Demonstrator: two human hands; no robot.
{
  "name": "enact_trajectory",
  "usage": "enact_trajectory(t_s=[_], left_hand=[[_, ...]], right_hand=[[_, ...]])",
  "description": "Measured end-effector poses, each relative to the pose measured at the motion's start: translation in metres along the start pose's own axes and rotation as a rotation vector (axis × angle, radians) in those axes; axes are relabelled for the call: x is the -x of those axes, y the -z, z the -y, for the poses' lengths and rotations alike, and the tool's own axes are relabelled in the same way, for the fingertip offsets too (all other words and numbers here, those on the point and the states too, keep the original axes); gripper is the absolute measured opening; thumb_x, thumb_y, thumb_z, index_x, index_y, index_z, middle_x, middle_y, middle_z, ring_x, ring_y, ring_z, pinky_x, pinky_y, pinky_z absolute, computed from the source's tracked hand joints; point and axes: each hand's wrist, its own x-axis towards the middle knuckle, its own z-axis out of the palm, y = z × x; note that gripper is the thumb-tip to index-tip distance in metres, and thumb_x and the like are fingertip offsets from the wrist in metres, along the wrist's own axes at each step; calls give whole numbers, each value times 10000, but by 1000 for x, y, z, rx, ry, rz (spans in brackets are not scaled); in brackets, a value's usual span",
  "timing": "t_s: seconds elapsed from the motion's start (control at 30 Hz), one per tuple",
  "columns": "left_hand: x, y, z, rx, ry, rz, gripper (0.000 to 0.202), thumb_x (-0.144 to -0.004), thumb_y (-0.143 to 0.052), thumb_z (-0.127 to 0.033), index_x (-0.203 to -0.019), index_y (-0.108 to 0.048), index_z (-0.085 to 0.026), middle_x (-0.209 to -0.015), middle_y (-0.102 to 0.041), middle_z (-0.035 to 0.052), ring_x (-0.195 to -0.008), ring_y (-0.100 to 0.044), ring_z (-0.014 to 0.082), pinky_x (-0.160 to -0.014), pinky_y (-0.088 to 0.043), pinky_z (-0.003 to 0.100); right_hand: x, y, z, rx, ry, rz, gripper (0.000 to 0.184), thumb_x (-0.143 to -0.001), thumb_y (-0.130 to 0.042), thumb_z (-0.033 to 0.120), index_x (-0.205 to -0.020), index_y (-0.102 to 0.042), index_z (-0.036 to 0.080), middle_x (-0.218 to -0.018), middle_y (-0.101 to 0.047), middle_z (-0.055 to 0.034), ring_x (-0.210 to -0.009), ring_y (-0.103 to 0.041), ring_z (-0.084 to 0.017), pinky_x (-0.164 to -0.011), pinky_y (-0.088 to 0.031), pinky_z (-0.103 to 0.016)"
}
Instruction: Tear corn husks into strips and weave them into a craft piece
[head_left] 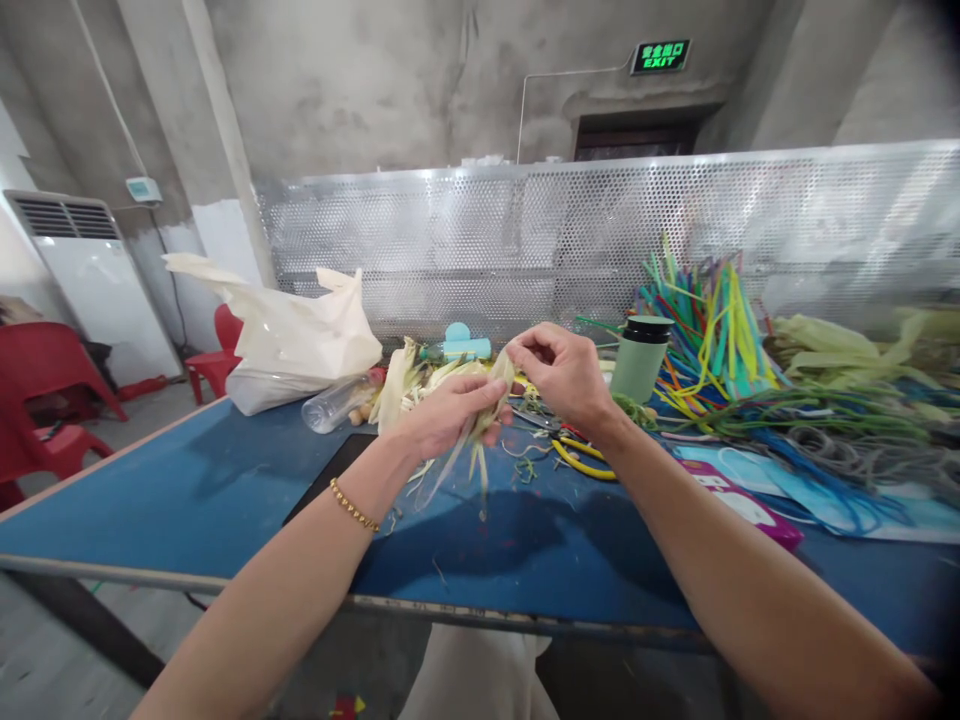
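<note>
My left hand (448,412) is closed around a bundle of pale yellow husk strips (474,440) that hang down over the blue table (187,490). My right hand (564,372) is raised just to the right of it, its fingers pinched on the top end of one strip. Both hands are held above the table, close together. A gold bead bracelet (352,505) circles my left wrist.
A white plastic bag (292,335), a clear bottle (337,402), a teal bottle (457,348) and more husks (401,385) lie behind the hands. A green cup (640,358), yellow-handled pliers (581,460), coloured strips (705,320) and a pink packet (742,500) sit right. Red chairs (45,400) stand left.
</note>
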Motion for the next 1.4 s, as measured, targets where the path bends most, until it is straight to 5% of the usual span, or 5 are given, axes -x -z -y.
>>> enact_trajectory(t_s=[0.4, 0.83, 0.97, 1.13, 1.4], left_hand=[[-1, 5, 3, 80, -4, 32, 347, -867, -589, -355, -1090, -627, -91, -629, -330, -51, -489, -271, 41, -475, -218, 207], [3, 4, 1, 231, 138, 215, 271, -903, -533, -263, -1044, -666, -73, -637, -341, -36, -509, -338, 55, -510, -328, 225], [5, 9, -1, 159, 185, 232, 305, -894, -556, -297, -1070, -667, -74, -671, -469, 3, -575, -474, 85, -587, -417, 261], [0, 22, -4, 109, 70, 37, 427, -879, -562, -430, -1051, -684, -59, -929, -663, 146, -874, -618, 164, -891, -446, 335], [-6, 8, -1, 75, -140, -36, 362, -874, -578, -401, -1043, -687, -100, -948, -692, 125, -932, -631, 198, -889, -451, 341]], right_hand=[[-8, 8, -4, -81, -78, -147, 202, -797, -617, 326, -711, -650, 146, -596, -575, -13, -528, -479, -106, -484, -373, -241], [-14, 19, -6, -177, -156, -234, 192, -770, -670, 320, -673, -644, 157, -505, -529, 13, -420, -446, -88, -414, -346, -242], [-18, 27, -12, -217, -175, -264, 174, -757, -689, 313, -655, -642, 180, -486, -521, 15, -409, -454, -99, -415, -361, -258], [-18, 30, -10, -272, -211, -163, 164, -749, -687, 290, -640, -641, 177, -468, -507, 21, -405, -436, -88, -415, -351, -250], [-4, 5, 8, -306, -184, 60, 185, -769, -641, 285, -649, -632, 143, -531, -556, 8, -466, -467, -84, -464, -379, -235]])
